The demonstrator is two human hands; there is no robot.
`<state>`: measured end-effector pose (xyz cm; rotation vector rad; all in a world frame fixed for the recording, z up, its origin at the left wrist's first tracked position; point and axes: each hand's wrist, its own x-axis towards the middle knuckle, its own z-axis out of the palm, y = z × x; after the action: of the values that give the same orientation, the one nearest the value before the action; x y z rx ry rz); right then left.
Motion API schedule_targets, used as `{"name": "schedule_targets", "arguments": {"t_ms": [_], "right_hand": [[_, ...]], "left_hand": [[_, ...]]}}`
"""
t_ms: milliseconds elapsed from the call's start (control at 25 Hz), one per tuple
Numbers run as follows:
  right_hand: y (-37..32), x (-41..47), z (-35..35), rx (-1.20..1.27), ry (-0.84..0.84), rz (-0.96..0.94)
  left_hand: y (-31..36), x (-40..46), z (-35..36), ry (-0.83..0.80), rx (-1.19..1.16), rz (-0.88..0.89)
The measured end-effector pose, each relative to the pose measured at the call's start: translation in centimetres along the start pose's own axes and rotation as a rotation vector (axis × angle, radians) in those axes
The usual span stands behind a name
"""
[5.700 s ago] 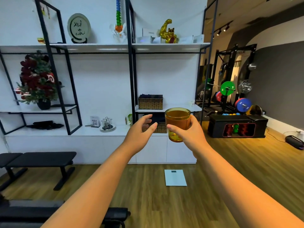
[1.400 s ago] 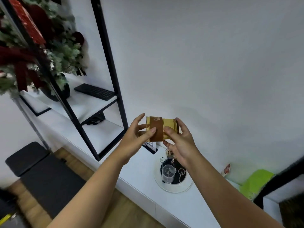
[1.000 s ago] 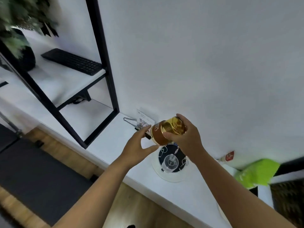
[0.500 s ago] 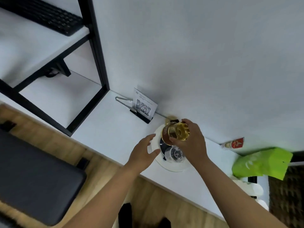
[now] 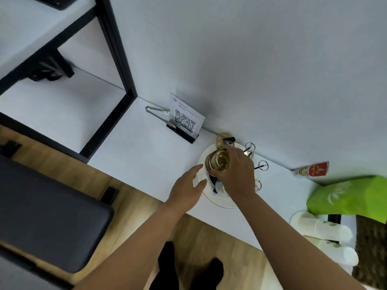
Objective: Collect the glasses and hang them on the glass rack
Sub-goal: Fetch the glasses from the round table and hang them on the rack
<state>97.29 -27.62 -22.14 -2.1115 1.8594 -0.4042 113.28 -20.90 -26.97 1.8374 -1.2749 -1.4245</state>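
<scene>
My right hand (image 5: 235, 174) grips an amber glass (image 5: 218, 162) turned bottom-up, held over the glass rack (image 5: 258, 165). The rack is a round white tray (image 5: 222, 203) with a black centre and thin wire prongs that end in loops; three loops show to the right of my hand. A clear glass on the rack is mostly hidden under my right wrist. My left hand (image 5: 187, 188) hovers open beside the tray's left rim, fingers spread, holding nothing. Another amber glass (image 5: 223, 136) stands behind the tray by the wall.
A QR-code sign (image 5: 185, 120) and metal tongs (image 5: 157, 110) sit on the white counter (image 5: 146, 155) to the left. A green bag (image 5: 349, 197), a sachet (image 5: 312, 169) and stacked white cups (image 5: 322, 228) lie right. A black shelf frame (image 5: 117, 59) rises at left; a bench (image 5: 46, 216) stands below.
I walked to the counter and looked down onto it. My right hand turned the amber glass upside down and lowered it over the rack; my left hand let go and hovers beside the tray.
</scene>
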Motion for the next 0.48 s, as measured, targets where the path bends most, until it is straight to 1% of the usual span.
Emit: {"name": "schedule_targets", "arguments": {"t_ms": [120,320,480], "right_hand": [[0.8,0.3,1.2,-0.154,0.004,-0.01],[1.8,0.0,1.9,-0.321,0.066,-0.052],[1.9,0.5,1.8,-0.39,-0.027,-0.063]], "left_hand": [[0.1,0.6,0.4,0.009,0.004,0.006],[1.2,2.4,1.5,0.01,-0.041,0.016],[2.2,3.8,2.6,0.009,-0.056,0.025]]}}
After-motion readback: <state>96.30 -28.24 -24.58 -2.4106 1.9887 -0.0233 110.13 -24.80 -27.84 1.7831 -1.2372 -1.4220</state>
